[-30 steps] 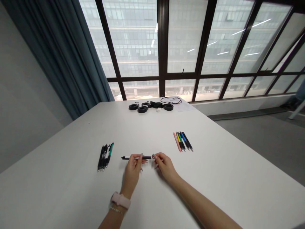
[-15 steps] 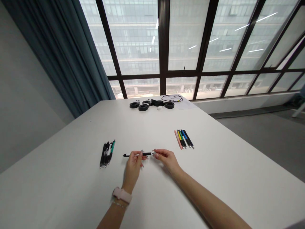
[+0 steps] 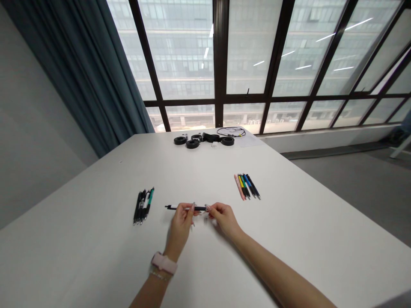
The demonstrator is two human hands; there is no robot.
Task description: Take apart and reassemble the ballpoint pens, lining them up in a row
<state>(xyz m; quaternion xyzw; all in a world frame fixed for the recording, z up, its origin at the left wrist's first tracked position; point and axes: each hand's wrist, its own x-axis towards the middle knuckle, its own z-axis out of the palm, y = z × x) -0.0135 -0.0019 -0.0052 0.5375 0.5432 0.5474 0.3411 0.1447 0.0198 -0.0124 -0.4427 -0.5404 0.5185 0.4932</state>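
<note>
White smooth tabletop [image 3: 199,175] below dark-framed windows [image 3: 188,47], with a slim black-and-white plastic-looking pen [image 3: 201,208] held level between two hands.
The person's left hand [image 3: 180,223] pinches it near the middle, thumb and fingers closed; left of those fingers show a white stretch and a narrow black end, right of them a plain black section. The right hand's [image 3: 225,219] fingertips are pinched on the pen's right end, hiding its tip.

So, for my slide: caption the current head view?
Left hand holds a black-and-white pen, right hand at its end, between mostly black pens and multicoloured pens on a white table.
</note>
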